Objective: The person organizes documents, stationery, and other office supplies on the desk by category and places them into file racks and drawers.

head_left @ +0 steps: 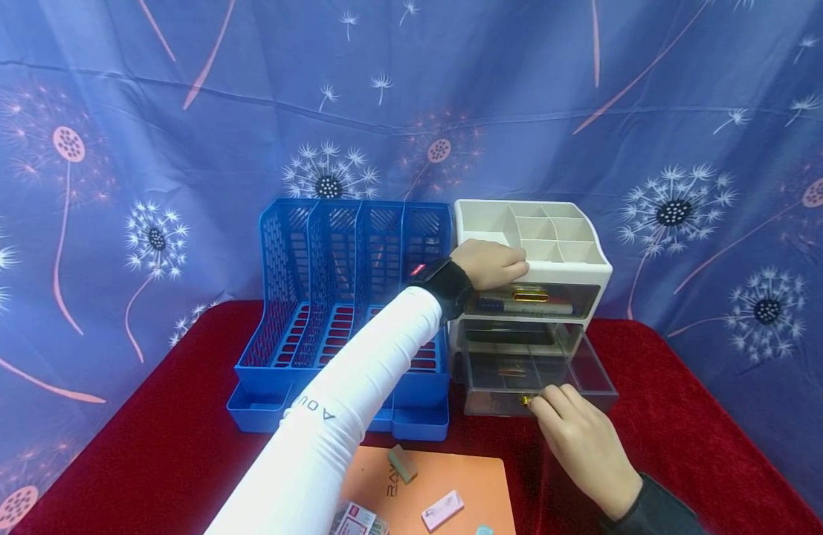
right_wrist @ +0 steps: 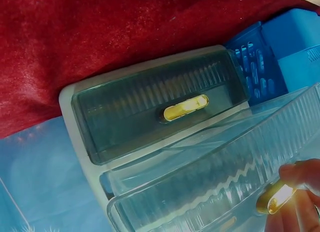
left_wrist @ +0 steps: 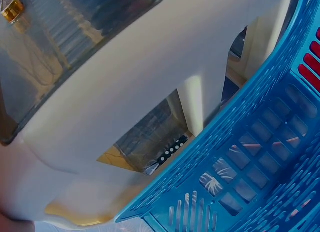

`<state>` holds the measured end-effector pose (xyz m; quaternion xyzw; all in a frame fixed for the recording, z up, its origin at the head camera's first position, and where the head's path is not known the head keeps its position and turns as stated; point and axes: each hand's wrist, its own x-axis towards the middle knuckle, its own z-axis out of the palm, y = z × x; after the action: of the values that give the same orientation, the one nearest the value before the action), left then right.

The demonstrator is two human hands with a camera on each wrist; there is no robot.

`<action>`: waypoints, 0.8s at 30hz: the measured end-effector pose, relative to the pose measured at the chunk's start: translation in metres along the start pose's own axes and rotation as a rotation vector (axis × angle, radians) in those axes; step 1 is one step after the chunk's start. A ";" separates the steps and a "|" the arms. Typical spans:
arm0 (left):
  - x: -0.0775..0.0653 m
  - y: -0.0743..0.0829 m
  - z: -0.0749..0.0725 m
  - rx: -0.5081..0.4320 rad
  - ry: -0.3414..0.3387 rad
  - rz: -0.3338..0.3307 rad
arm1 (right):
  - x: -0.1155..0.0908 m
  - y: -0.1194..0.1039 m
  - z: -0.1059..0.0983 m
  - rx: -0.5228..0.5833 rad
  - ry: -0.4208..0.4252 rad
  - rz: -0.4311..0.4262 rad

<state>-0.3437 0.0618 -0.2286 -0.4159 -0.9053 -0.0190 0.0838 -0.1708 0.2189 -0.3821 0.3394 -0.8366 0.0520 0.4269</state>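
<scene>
A white desk organizer [head_left: 568, 275] with clear drawers stands on the red cloth. My left hand [head_left: 489, 264] grips the front rim of its top tray; only a sliver of that hand shows in the left wrist view. Below, a clear drawer [head_left: 488, 403] is pulled out, with dividers inside. My right hand [head_left: 581, 438] pinches its gold handle [right_wrist: 281, 198] between thumb and fingers. The upper drawer [head_left: 588, 301], holding pens, is closed. In the right wrist view, seen upside down, another closed drawer [right_wrist: 125, 124] with a gold handle lies beneath the pulled-out one.
A blue file rack [head_left: 253, 357] stands directly left of the organizer. In front, an orange mat [head_left: 478, 475] bears a greenish-brown block [head_left: 402, 464], a pink eraser-like block [head_left: 442, 510] and a small labelled box [head_left: 356, 520]. A patterned blue curtain [head_left: 518, 148] hangs behind.
</scene>
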 end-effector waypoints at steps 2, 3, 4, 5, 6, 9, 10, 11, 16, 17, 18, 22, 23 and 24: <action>0.000 0.000 0.001 0.006 -0.001 -0.001 | 0.000 0.000 0.000 -0.003 0.009 -0.002; 0.000 -0.001 0.001 0.009 -0.003 -0.002 | 0.000 -0.001 0.000 -0.004 0.013 -0.002; 0.001 -0.001 0.001 0.011 -0.002 -0.001 | 0.000 -0.001 0.000 -0.005 0.011 0.000; 0.001 -0.001 0.001 0.011 0.000 -0.001 | 0.000 -0.001 -0.001 -0.003 0.005 0.006; 0.001 -0.001 0.001 0.012 0.001 -0.001 | 0.000 -0.001 -0.001 -0.002 -0.003 0.010; 0.001 -0.002 0.002 0.007 0.002 0.000 | 0.000 -0.002 -0.002 0.004 -0.019 0.024; 0.001 -0.002 0.001 0.007 0.002 0.001 | 0.000 -0.002 -0.003 0.007 -0.027 0.029; 0.001 -0.002 0.002 0.009 0.000 0.001 | 0.000 -0.002 -0.003 0.014 -0.036 0.034; 0.002 -0.003 0.002 0.028 -0.010 0.001 | 0.001 -0.003 -0.006 0.030 -0.060 0.061; 0.002 -0.003 0.003 0.031 -0.010 0.001 | 0.001 -0.003 -0.007 0.037 -0.060 0.065; 0.003 -0.003 0.003 0.031 -0.009 0.001 | 0.001 -0.004 -0.008 0.044 -0.059 0.069; 0.003 -0.003 0.003 0.034 -0.003 0.004 | 0.003 -0.009 -0.010 0.097 -0.054 0.027; 0.003 -0.003 0.003 0.033 -0.001 0.004 | 0.003 -0.011 -0.010 0.118 -0.066 0.001; 0.003 -0.003 0.003 0.032 0.000 0.004 | 0.004 -0.013 -0.010 0.148 -0.090 -0.029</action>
<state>-0.3479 0.0621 -0.2306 -0.4162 -0.9048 -0.0043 0.0903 -0.1571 0.2109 -0.3755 0.3840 -0.8438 0.0921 0.3635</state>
